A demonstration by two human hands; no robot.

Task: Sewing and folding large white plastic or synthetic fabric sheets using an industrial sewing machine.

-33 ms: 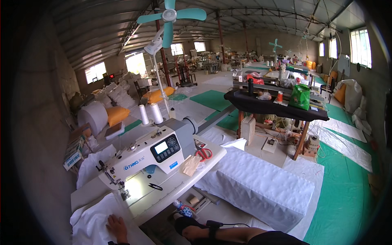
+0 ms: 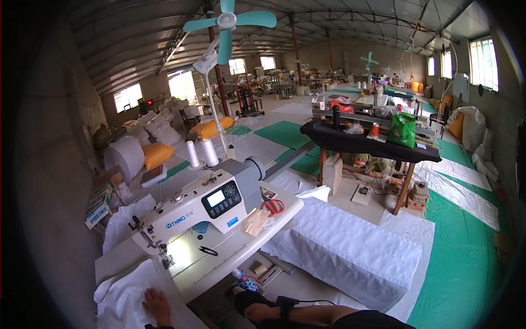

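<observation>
My left hand lies on a bunched white cloth, its fingers spread flat. The cloth reaches the needle area of a white sewing machine, whose lamp lights the bed. Low in the middle, my right hand rests against something dark, away from the cloth; its fingers cannot be made out. A black band with a cable circles that wrist. Small black thread snips lie on the machine table. Red-handled scissors are farther back, beside tan pieces.
Two white thread cones stand behind the machine. To the right is a long stack covered in white cloth. Beyond it, a dark-topped table bears a green bag. A bottle stands below the machine table. A teal fan hangs overhead.
</observation>
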